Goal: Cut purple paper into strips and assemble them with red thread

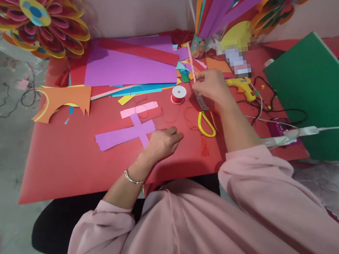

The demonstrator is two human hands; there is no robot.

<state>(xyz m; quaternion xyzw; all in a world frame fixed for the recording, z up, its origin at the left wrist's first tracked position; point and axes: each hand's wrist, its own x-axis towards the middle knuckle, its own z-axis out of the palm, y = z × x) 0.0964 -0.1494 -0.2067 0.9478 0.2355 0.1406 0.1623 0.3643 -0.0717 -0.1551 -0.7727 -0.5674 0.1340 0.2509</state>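
My left hand (167, 141) hovers low over the red table, thumb and fingers pinched together; whatever is between them is too small to see. Beside it lie crossed purple paper strips (117, 137). Farther up, my right hand (212, 87) has its fingertips closed above the scissors (206, 124), whose yellow handle points towards me. A narrow pinkish length (190, 59) runs up from those fingertips; I cannot tell whether it is the scissor blade or a separate stick. Between the hands stands a spool of red thread (178, 95). Loose red thread (203, 145) lies near the scissors.
Pink strips (139, 109), cut orange paper (65, 101) and purple sheets (135, 62) cover the table's back and left. Right of my arm are a yellow glue gun (242, 88), cords, a power strip (280, 140) and a green board (319, 97). Paper flowers (36, 17) stand behind.
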